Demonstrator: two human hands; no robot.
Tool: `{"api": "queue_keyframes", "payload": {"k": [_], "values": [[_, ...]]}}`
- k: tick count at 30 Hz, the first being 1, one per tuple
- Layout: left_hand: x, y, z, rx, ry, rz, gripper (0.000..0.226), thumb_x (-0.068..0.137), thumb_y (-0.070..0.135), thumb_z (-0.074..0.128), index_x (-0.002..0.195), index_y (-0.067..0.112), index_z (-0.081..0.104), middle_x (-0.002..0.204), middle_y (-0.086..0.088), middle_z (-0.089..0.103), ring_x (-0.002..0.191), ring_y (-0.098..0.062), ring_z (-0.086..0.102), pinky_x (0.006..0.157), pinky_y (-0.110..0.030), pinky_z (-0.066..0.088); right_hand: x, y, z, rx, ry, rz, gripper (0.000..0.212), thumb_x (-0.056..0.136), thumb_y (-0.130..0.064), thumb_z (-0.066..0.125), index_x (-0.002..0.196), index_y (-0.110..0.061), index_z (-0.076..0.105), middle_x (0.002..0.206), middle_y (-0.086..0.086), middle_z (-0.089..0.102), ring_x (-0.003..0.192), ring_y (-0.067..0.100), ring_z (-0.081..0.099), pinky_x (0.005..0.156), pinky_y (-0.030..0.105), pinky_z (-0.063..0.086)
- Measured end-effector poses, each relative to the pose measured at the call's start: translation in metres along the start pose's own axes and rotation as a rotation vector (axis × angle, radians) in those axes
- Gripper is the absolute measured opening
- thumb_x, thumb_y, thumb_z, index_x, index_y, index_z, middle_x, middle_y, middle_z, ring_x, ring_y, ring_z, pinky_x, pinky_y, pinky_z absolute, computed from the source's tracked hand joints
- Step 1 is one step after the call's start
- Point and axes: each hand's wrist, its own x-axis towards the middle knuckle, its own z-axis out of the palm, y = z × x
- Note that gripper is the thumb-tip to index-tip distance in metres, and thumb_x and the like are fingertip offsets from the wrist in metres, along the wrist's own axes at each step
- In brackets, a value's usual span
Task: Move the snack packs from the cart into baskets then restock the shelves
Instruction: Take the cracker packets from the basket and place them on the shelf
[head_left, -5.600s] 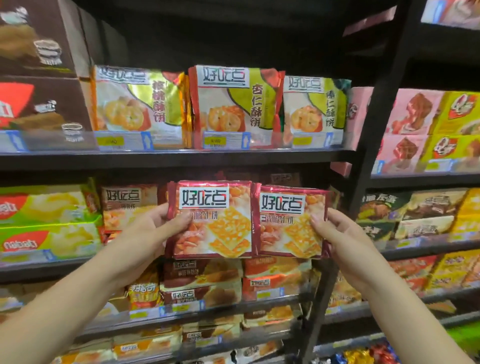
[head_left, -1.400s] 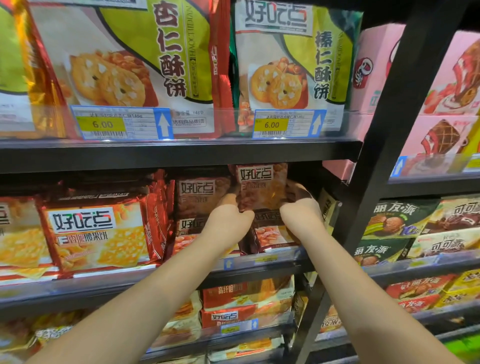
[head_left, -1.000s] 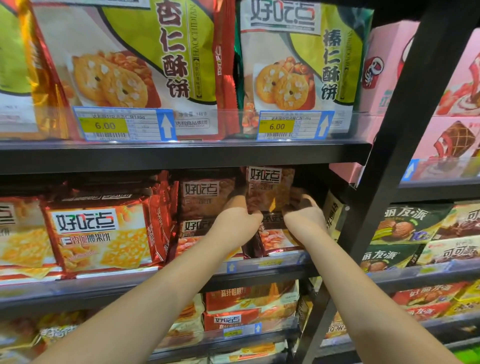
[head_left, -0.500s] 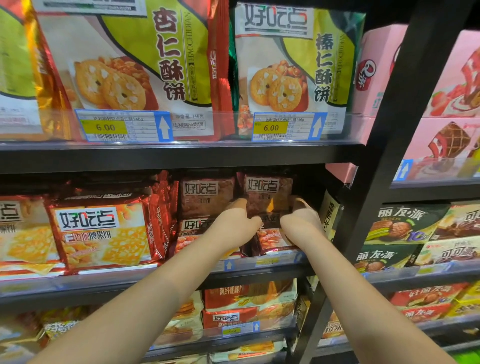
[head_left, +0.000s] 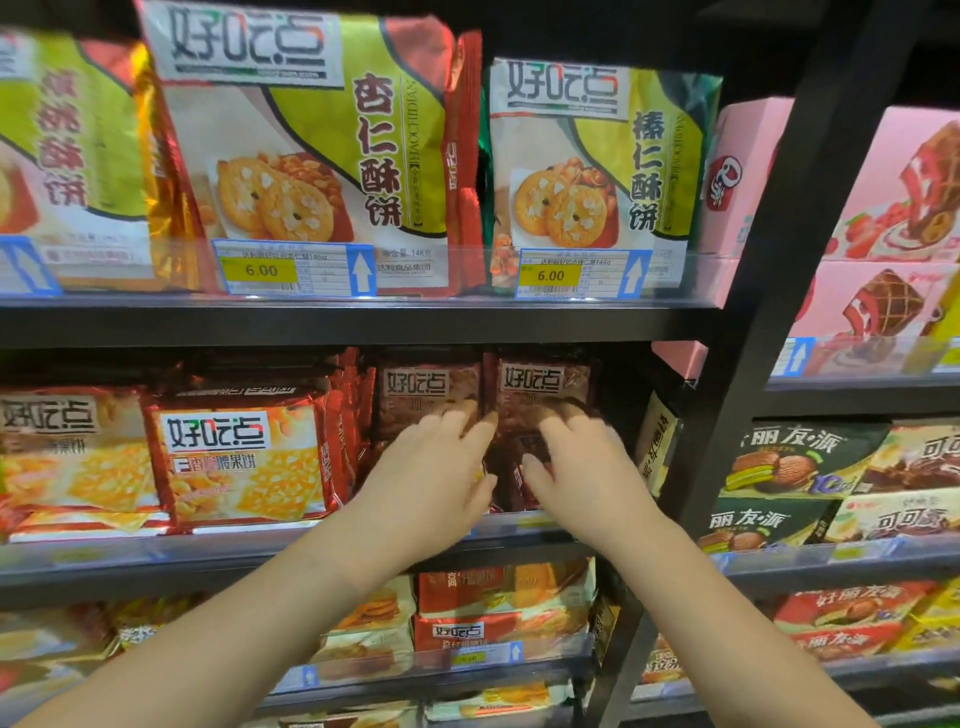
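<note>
Both hands had loosened off the two red snack packs (head_left: 540, 382) since half a second earlier: the left hand (head_left: 431, 467) and the right hand (head_left: 587, 467) showed spread, straight fingers, gripping nothing, blurred against the pack fronts. The packs stood upright side by side, far back on the middle shelf (head_left: 156, 561), right of the orange packs (head_left: 244, 457). Squaring them flush, labels forward, before pulling clear would likely prevent toppling.

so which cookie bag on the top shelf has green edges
The rightmost bag, next to the pink boxes; the middle bag is red-edged, the left bag gold-edged.
</note>
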Motion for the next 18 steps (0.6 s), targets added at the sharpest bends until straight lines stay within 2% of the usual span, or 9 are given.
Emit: {"api": "queue_keyframes", "payload": {"k": [3,6,8,11,13,16,18], "values": [[-0.030,-0.005,-0.015,0.226,-0.014,0.020,0.069,0.105,0.049,0.044,0.163,0.021,0.019,0.167,-0.010,0.023,0.152,-0.029,0.024,0.126,-0.042,0.023,-0.019,-0.018,-0.008,-0.145,0.064,-0.194,0.045,0.098,-0.044,0.056,0.140,-0.029,0.051,0.138,-0.004,0.055,0.133,0.020,0.046,0.120,0.042,0.029],[-0.057,-0.014,-0.028,0.328,-0.081,-0.013,0.072,0.106,0.053,0.036,0.165,0.022,0.007,0.172,-0.010,0.005,0.158,-0.031,0.005,0.129,-0.046,0.008,-0.038,-0.035,-0.012,-0.170,0.064,-0.260,0.058,0.095,-0.050,0.057,0.149,-0.031,0.046,0.153,0.000,0.046,0.147,0.025,0.034,0.125,0.049,0.013],[-0.074,-0.021,-0.038,0.351,-0.079,-0.029,0.072,0.106,0.055,0.033,0.165,0.024,0.002,0.173,-0.008,-0.005,0.159,-0.029,-0.004,0.130,-0.046,0.002,-0.049,-0.048,-0.013,-0.164,0.081,-0.312,0.058,0.094,-0.052,0.059,0.147,-0.031,0.050,0.156,0.002,0.044,0.149,0.026,0.032,0.124,0.051,0.013],[-0.100,-0.030,-0.051,0.373,-0.069,-0.070,0.072,0.106,0.057,0.031,0.165,0.027,0.002,0.173,-0.005,-0.007,0.159,-0.027,-0.008,0.129,-0.046,-0.001,-0.061,-0.071,-0.014,-0.111,0.097,-0.391,0.057,0.091,-0.051,0.062,0.143,-0.029,0.054,0.155,0.005,0.046,0.149,0.028,0.033,0.123,0.054,0.021],[-0.120,-0.040,-0.052,0.392,-0.079,-0.111,0.072,0.105,0.056,0.034,0.165,0.026,0.008,0.173,-0.008,-0.001,0.159,-0.030,-0.001,0.129,-0.048,0.004,-0.066,-0.087,-0.012,-0.065,0.111,-0.444,0.057,0.090,-0.051,0.063,0.143,-0.029,0.055,0.154,0.005,0.047,0.148,0.028,0.035,0.123,0.054,0.022],[-0.158,-0.047,-0.058,0.419,-0.051,-0.202,0.072,0.100,0.053,0.051,0.161,0.022,0.030,0.169,-0.015,0.022,0.155,-0.036,0.021,0.126,-0.053,0.019,-0.076,-0.112,-0.011,0.011,0.110,-0.540,0.058,0.091,-0.051,0.061,0.145,-0.030,0.053,0.154,0.005,0.046,0.149,0.028,0.033,0.124,0.053,0.017],[-0.189,-0.050,-0.061,0.439,-0.062,-0.305,0.074,0.101,0.054,0.047,0.163,0.021,0.022,0.171,-0.013,0.015,0.157,-0.035,0.016,0.127,-0.053,0.015,-0.084,-0.129,-0.009,0.052,0.084,-0.620,0.059,0.092,-0.052,0.060,0.146,-0.030,0.051,0.155,0.006,0.045,0.149,0.028,0.032,0.125,0.052,0.015]]}}
